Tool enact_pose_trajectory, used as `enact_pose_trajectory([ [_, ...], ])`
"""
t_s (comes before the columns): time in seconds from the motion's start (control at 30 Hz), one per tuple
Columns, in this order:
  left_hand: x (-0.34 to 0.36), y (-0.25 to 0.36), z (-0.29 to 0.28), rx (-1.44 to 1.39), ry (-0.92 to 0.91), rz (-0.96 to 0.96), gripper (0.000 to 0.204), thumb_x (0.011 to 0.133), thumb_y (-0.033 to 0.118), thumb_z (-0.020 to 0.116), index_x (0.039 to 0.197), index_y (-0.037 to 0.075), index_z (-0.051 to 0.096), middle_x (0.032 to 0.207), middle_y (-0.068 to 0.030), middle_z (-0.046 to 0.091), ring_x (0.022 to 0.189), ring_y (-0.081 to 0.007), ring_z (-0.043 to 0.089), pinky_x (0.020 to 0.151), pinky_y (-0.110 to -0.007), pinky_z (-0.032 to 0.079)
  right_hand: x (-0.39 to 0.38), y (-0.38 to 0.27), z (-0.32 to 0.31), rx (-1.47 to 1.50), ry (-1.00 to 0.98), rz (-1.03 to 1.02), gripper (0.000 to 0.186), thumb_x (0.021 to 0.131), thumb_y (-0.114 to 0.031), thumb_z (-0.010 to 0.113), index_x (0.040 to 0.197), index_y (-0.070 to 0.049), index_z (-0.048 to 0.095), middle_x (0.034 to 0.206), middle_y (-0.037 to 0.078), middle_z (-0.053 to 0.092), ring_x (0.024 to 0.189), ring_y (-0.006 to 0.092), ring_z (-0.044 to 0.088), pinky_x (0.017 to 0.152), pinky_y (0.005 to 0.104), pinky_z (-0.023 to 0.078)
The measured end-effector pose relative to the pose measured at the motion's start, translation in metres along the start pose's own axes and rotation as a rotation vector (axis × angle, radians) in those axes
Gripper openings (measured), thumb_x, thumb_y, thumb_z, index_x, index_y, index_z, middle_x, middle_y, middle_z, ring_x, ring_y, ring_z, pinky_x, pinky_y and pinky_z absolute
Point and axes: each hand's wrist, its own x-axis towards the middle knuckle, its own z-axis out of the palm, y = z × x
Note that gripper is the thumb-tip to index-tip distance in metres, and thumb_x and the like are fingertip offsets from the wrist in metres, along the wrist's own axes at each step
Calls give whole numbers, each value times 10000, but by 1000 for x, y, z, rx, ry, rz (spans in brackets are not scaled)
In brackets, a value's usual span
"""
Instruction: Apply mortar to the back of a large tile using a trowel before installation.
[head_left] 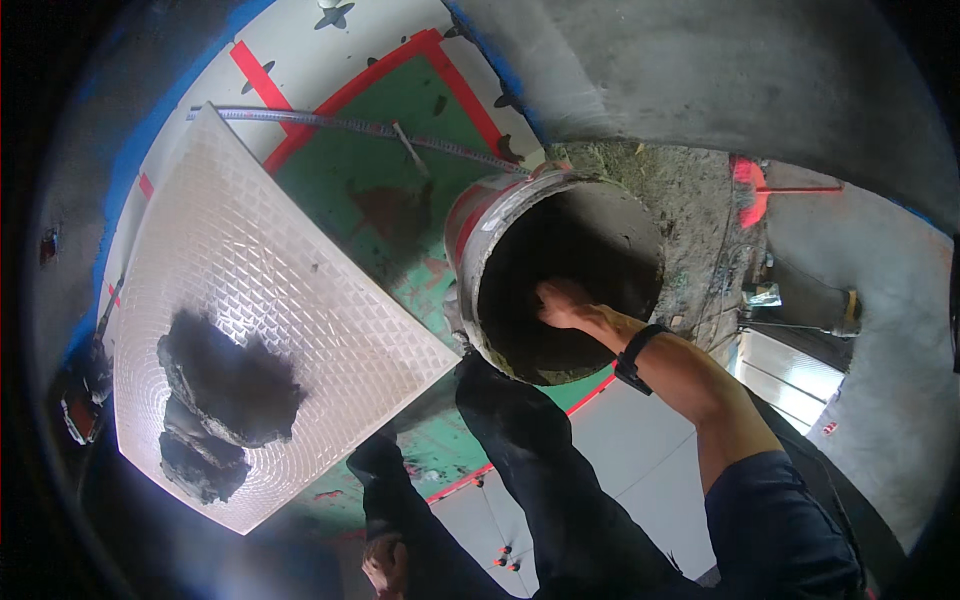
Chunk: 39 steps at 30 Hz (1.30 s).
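My right hand [565, 303] reaches down into a mortar-crusted bucket [480, 230], its fingers curled in the shadow; what they grip is hidden. A black band circles that wrist. Low in the picture, beside my dark trouser leg, my left hand [385, 565] is closed with fingers curled, and I cannot make out anything in it. Left of the bucket a large pale tile [300, 240] shows its ribbed back, with lumps of wet grey mortar [235, 385] sitting on its lower left part.
Green flooring [430, 100] edged with red tape lies under the bucket. A measuring tape [350, 124] stretches behind the tile. To the right are a strip of rough, dirty ground [690, 220], a red tool [752, 192] and a cylindrical container [850, 312]. Pale laid tiles [640, 450] show beyond my legs.
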Motion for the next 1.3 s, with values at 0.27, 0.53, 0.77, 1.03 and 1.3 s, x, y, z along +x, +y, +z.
enact_pose_trajectory([
  [0.27,5,10,1,-37,-19,91,204,818,219,626,905,42,677,923,-144,671,883,-355,631,786,-444,485,13,14,24,148,225,-26,315,827,-288,617,971,-10,646,961,225,654,906,399,631,794,464,512],
  [0.53,-8,-11,14,0,-28,192,195,772,212,615,883,65,677,909,-127,678,886,-331,630,837,-445,475,-73,10,-7,342,404,-160,345,838,-299,655,1014,-7,603,910,209,654,840,358,654,711,449,508],
  [0.77,-13,-21,-1,67,-101,206,176,800,201,606,905,82,681,951,-127,675,908,-340,621,840,-437,482,-220,-28,-30,518,510,-84,335,856,-255,649,1065,-14,545,821,185,623,705,335,637,611,410,482],
  [1.03,-33,-59,-31,-20,-76,269,256,843,301,574,981,107,669,1012,-110,656,1004,-312,604,878,-425,479,-404,-258,-40,401,606,-265,334,870,-152,609,1138,-3,476,787,158,582,640,319,600,585,371,481],
  [1.3,-32,-102,-19,-134,-51,310,241,826,284,594,975,113,672,1003,-97,664,1005,-303,616,879,-410,495,-222,-432,59,559,418,-429,220,797,-156,647,833,-20,477,688,177,598,638,386,609,566,447,476],
])
